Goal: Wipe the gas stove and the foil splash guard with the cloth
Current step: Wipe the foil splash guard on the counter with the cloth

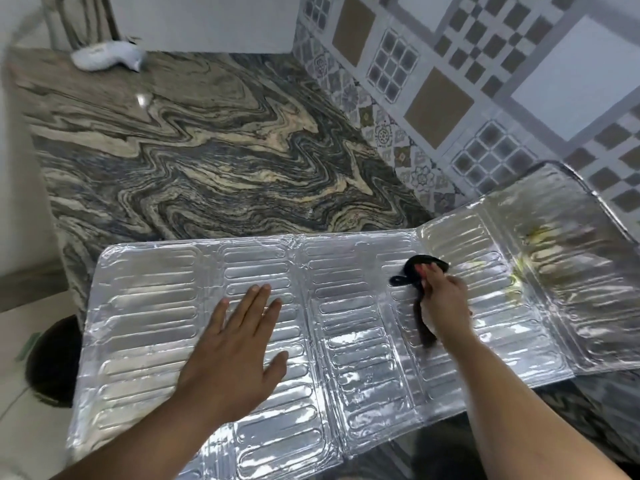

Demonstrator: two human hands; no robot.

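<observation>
The foil splash guard is laid flat on the desk, pinned by the flat left hand with fingers straight; the cloth, clamped in the right hand fingers, is best dragged firmly toward the yellowish stains.

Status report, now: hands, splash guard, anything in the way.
Left hand flat on foil splash guard. Right hand grips dark cloth on it. Yellowish grime on right panel. Nothing blocking.

white object on marbled countertop, patterned wall tiles
</observation>
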